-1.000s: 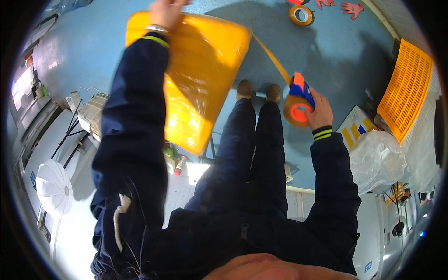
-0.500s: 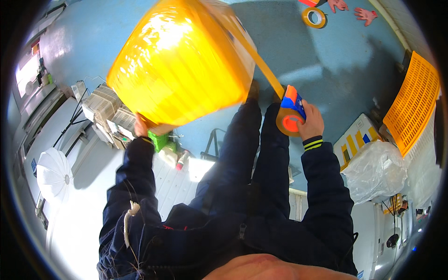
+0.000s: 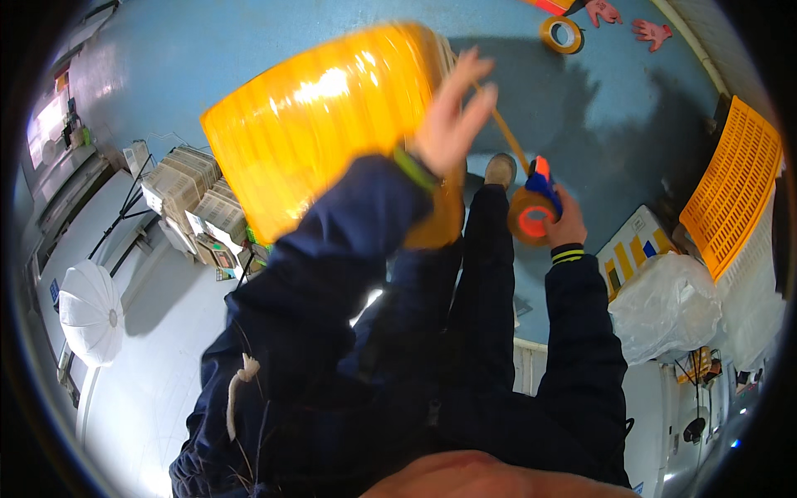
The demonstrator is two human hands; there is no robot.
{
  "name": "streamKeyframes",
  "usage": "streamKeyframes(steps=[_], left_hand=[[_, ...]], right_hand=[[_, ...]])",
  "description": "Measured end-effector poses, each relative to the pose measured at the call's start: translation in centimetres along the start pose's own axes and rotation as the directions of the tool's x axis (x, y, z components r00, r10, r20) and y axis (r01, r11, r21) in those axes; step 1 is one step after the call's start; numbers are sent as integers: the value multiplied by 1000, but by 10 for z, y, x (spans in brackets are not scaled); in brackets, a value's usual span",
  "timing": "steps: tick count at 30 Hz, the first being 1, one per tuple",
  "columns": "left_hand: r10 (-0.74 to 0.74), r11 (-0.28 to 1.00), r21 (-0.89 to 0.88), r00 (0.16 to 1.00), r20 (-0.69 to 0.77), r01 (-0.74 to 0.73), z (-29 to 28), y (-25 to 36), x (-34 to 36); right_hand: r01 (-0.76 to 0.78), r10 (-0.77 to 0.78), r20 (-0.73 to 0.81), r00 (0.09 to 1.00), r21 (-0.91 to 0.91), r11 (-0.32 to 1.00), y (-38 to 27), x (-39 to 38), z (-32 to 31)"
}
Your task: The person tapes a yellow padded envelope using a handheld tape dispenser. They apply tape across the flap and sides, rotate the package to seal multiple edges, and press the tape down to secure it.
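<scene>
A blue floor [image 3: 631,124] fills the upper part of the view, with the person's dark trouser legs and a shoe [image 3: 500,170] standing on it. Largest of the things in hand is a yellow wrapped bundle [image 3: 324,124], glossy with film, held up in front of the person at upper left of centre; it is blurred, so its exact shape is hard to tell. The left hand [image 3: 448,116] lies against the bundle's right edge, fingers spread wide and open, palm toward it; whether it presses on the film or only touches it cannot be told. A thin strip of yellow tape [image 3: 508,137] runs taut from the bundle's right edge, just past the left hand, down to a tape dispenser [image 3: 535,207] with an orange roll and a blue and red body. The right hand [image 3: 569,228] is closed around that dispenser, below and to the right of the bundle. To the right a yellow slatted crate [image 3: 730,195] leans, with a clear plastic bag [image 3: 672,303] below it. A spare tape roll [image 3: 561,33] and pink gloves [image 3: 647,31] lie on the floor at the top. Stacked cartons [image 3: 195,199] sit at the left.
</scene>
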State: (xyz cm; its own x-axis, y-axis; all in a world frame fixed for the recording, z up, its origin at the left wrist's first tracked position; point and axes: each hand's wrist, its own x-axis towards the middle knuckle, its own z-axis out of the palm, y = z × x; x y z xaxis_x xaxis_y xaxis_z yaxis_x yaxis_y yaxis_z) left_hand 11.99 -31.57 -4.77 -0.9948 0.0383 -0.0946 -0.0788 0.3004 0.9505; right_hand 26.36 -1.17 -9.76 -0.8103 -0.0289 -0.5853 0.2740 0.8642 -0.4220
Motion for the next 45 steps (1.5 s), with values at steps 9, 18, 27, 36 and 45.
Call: streamKeyframes(steps=[9,18,27,36,45], left_hand=[[-166,286,937,974,-155,198,-348,-119,100],[-549,322,187,344,-762,928,-418,-188,-272],[-809,113,-510,377,451,853,-74,-15,-282],[204,954,192,968,147,-230,-40,3,56],[-199,458,761,888,-415,459,-352,-117,89]], right_hand=[[113,-131,-133,982,-136,984,-24,73,-21],[137,-137,16,991,-46,989,-20,46,31],[89,-82,99,992,-70,994,13,7,37],[-46,50,47,998,-68,997,6,29,12],[53,-57,-29,998,-126,991,-8,77,4]])
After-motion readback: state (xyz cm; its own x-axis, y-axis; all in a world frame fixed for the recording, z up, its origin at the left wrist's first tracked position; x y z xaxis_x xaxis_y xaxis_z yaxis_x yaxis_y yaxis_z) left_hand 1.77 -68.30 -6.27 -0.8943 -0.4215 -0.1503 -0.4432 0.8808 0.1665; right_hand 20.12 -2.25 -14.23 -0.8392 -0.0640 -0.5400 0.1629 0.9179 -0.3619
